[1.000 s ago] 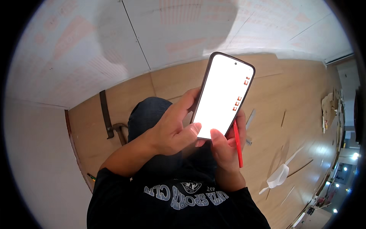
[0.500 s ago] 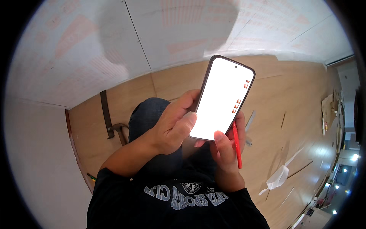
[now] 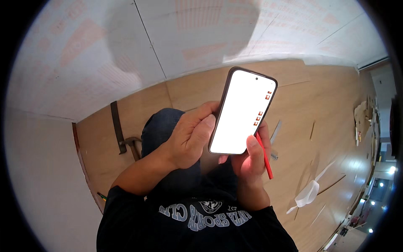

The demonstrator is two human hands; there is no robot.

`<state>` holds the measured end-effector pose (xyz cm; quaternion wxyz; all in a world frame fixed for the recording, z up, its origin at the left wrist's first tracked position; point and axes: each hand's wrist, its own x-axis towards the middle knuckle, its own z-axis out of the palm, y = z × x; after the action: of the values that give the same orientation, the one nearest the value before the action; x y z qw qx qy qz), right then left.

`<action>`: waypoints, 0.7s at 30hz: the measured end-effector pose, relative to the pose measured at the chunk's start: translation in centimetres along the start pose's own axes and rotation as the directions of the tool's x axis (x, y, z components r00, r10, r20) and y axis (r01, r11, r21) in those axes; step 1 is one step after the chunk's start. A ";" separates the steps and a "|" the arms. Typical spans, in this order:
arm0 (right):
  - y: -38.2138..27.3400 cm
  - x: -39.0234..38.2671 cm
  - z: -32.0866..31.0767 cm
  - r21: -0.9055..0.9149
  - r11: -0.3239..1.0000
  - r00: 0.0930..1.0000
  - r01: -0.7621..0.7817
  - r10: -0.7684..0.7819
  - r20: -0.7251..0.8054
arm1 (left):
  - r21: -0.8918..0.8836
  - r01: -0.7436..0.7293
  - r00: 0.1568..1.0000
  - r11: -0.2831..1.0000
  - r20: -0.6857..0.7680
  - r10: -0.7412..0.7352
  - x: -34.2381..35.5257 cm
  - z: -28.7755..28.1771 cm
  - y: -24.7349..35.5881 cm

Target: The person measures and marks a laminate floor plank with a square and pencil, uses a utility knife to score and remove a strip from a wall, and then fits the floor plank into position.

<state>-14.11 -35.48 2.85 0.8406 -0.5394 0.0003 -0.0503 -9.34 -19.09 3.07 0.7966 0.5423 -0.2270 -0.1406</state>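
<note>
1. Lower in my view than a second ago sits the black-edged, rectangular phone with a glowing white screen (image 3: 240,113); the right thumb has shifted from the screen's bottom toward its right edge.
2. I see the left hand (image 3: 187,140) gripping the phone's left edge above the lap.
3. My feed shows the right hand (image 3: 249,161) curled at its lower right corner, holding a slim red stick (image 3: 266,161).
4. Leftward, a dark-headed hammer (image 3: 133,146) lies on the tan wood-look floor (image 3: 336,88).
</note>
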 end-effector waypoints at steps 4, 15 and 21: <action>0.2 0.1 -0.4 0.085 0.996 1.000 -0.012 0.014 -0.027 | 0.083 -0.019 1.000 0.996 0.022 0.018 0.4 -0.1 0.5; 1.2 0.1 -2.1 0.208 0.978 0.999 -0.010 0.000 0.049 | 0.291 -0.099 0.980 0.952 -0.139 0.144 -0.7 -2.7 0.7; 1.3 -0.1 -1.6 0.068 0.997 0.999 0.023 -0.021 -0.027 | 0.389 -0.083 0.940 0.917 -0.276 0.202 -3.7 -4.7 3.0</action>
<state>-14.18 -36.34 0.96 0.8577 -0.5098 0.0040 -0.0666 -10.21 -12.47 3.61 0.7132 0.6803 -0.1609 0.0510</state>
